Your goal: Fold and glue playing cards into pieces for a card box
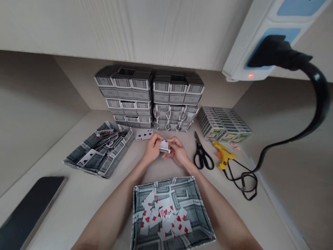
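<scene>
My left hand and my right hand meet at the middle of the desk. Between their fingertips they pinch a small folded playing card, white with black marks and a patterned lower edge. Both hands are closed on it, one from each side. Just behind my left hand a flat three of clubs lies on the desk. Closer to me, between my forearms, stands a tray made of playing cards, with cut red-suit card pieces inside. Black-handled scissors rest right of my right hand.
Card-built boxes are stacked against the back wall. A card-built tray of loose cards sits left, with a dark phone nearer. At right are packed card decks, a yellow glue gun and its cord. A power strip hangs above.
</scene>
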A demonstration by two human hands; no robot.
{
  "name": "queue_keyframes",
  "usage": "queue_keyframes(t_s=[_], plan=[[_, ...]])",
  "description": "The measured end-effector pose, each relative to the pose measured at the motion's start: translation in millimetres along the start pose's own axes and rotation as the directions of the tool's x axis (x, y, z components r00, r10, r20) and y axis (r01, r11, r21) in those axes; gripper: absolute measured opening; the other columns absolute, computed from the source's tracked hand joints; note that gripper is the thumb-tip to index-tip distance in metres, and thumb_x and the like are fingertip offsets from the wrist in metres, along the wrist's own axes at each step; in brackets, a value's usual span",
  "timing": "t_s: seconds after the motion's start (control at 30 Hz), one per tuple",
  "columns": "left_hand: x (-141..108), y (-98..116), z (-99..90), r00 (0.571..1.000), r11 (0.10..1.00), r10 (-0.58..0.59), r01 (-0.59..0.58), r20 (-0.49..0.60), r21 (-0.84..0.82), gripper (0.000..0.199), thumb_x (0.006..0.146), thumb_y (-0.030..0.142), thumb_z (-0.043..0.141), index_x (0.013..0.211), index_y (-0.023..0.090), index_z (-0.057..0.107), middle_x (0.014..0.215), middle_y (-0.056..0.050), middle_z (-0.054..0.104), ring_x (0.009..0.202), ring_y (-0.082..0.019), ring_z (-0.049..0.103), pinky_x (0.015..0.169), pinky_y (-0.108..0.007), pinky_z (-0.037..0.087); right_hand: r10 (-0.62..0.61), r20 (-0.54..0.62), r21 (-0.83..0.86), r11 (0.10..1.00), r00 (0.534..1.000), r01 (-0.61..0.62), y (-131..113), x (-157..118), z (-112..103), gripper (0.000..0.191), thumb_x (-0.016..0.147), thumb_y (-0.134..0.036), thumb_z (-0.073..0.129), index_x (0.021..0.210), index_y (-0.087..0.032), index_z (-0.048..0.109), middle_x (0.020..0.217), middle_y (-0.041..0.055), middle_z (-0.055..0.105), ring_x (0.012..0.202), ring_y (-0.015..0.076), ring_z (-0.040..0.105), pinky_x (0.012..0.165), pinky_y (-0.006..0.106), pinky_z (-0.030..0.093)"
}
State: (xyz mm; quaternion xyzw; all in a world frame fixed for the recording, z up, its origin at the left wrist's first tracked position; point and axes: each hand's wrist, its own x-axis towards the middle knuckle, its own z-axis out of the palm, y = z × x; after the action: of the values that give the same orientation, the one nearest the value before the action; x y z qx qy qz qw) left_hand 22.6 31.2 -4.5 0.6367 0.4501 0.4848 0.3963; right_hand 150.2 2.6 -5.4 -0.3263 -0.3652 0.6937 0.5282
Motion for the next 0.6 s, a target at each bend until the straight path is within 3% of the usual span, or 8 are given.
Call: queue_keyframes(t_s=[0.17, 0.23, 0.37, 0.43, 0.6], plan=[[1, 4, -0.7, 1.0, 0.997, -0.007, 0.005, -0.022, -0.08, 0.013, 0.074, 0.021, 0.039, 0.072, 0.018, 0.052, 0.066, 0.002, 0.051, 0.061, -0.011, 0.047, 0.056, -0.022, 0.038, 0.07, 0.1, 0.065, 0.995, 0.993, -0.076, -7, -2, -4, 0.021, 0.08, -0.029, 0.045, 0.099, -0.023, 0.039, 0.069, -0.0027, 0.061, 0.05, 0.0152, 0.063, 0.045, 0.029, 0.053], [0, 6, -0.5, 0.999, 0.995, -0.025, 0.023, -0.024, -0.099, 0.015, 0.074, 0.023, 0.039, 0.071, 0.017, 0.053, 0.065, 0.001, 0.052, 0.06, -0.011, 0.048, 0.055, -0.021, 0.039, 0.151, 0.151, 0.105, 0.98, 0.977, -0.168, -10, -1, -5, 0.023, 0.084, -0.037, 0.036, 0.099, -0.021, 0.042, 0.071, 0.0004, 0.063, 0.053, 0.0167, 0.064, 0.046, 0.031, 0.053], [-3, 9, 0.8, 0.995, 0.985, -0.077, 0.085, 0.059, -0.152, 0.015, 0.073, 0.023, 0.04, 0.07, 0.017, 0.053, 0.06, 0.002, 0.051, 0.052, -0.01, 0.047, 0.047, -0.02, 0.038, 0.331, 0.214, 0.087, 0.93, 0.919, -0.356, -12, 1, -8, 0.044, 0.09, -0.045, 0.019, 0.089, -0.013, 0.049, 0.064, 0.0054, 0.062, 0.049, 0.0157, 0.061, 0.042, 0.026, 0.051], [-4, 11, 1.1, 0.986, 0.97, -0.123, 0.144, 0.112, -0.198, 0.015, 0.073, 0.024, 0.04, 0.071, 0.017, 0.053, 0.054, 0.003, 0.048, 0.045, -0.009, 0.044, 0.041, -0.019, 0.035, 0.348, 0.228, 0.052, 0.928, 0.909, -0.369, -10, 1, -10, 0.041, 0.091, -0.041, 0.023, 0.086, -0.012, 0.05, 0.062, 0.0061, 0.062, 0.048, 0.0145, 0.061, 0.039, 0.022, 0.049], [-6, 14, 0.8, 0.971, 0.938, -0.174, 0.214, 0.163, -0.273, 0.015, 0.072, 0.025, 0.039, 0.069, 0.017, 0.051, 0.045, 0.005, 0.041, 0.034, -0.008, 0.037, 0.032, -0.018, 0.028, 0.26, 0.232, -0.01, 0.964, 0.938, -0.265, -5, 1, -13, 0.028, 0.087, -0.038, 0.041, 0.087, -0.011, 0.052, 0.065, 0.0057, 0.064, 0.049, 0.0125, 0.061, 0.037, 0.018, 0.047]])
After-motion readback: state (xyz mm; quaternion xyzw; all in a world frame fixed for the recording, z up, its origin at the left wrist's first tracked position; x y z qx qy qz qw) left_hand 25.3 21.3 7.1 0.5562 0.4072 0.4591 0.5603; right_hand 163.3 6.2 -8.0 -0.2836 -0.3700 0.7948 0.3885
